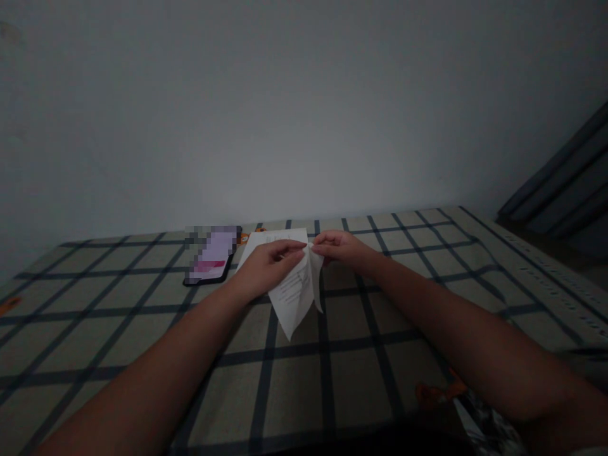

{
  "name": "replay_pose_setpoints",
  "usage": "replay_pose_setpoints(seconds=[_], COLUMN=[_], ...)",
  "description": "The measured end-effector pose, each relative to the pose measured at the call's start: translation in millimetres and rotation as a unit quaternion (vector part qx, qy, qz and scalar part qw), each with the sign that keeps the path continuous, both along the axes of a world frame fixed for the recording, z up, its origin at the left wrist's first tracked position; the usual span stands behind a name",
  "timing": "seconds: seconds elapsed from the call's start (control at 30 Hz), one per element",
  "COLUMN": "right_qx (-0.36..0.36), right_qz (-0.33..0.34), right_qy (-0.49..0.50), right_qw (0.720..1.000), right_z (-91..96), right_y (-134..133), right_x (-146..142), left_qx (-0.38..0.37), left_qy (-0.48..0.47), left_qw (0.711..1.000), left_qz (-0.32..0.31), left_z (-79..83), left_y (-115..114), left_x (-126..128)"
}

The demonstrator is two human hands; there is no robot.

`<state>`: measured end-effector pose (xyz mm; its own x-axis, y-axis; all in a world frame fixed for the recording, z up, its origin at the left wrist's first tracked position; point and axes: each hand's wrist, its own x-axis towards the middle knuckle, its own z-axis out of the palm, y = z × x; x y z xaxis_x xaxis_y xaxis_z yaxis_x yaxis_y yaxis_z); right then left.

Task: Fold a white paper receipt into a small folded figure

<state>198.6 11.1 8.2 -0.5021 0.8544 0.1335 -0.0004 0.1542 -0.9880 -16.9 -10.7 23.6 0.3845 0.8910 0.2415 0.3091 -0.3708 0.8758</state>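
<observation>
A white sheet of paper (295,297) with lines of dark print is held up between my two hands, folded, with its pointed corners hanging down toward me. My left hand (268,266) pinches the top of it from the left, thumb in front. From the right, my right hand (339,248) grips the same upper edge between thumb and fingers. The two sets of fingertips nearly meet at the fold. Behind my left hand a flat white part of paper (285,234) shows; I cannot tell whether it belongs to the same sheet.
A phone (213,256) with a lit, partly blurred screen lies left of the paper. Everything rests on a checked cloth (142,342) with dark lines. A pale wall (304,114) rises behind it. Dark folded fabric (565,171) hangs at the right.
</observation>
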Motion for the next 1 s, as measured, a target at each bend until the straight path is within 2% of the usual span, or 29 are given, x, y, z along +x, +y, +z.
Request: replay_pose_setpoints(seconds=[0.13,0.4,0.63,1.0], right_qx=[0.002,0.007,0.042,0.052], right_qz=[0.002,-0.012,-0.01,0.017], right_qy=[-0.014,-0.035,-0.059,-0.093], right_qw=[1.0,0.999,0.997,0.994], right_z=[2.7,4.8,-0.7,0.7], right_y=[-3.8,-5.4,-1.7,-3.5], right_x=[-3.1,-2.2,0.5,-0.6], left_qx=[-0.058,-0.181,-0.153,-0.123], left_qy=[-0.017,-0.087,-0.044,-0.009], left_qw=[0.997,0.979,0.987,0.992], left_qz=[-0.04,-0.027,-0.01,-0.012], left_z=[5.1,3.3,-1.0,-3.2], left_y=[-6.4,-4.8,0.3,1.5], left_x=[3.8,-1.0,-4.7,-4.2])
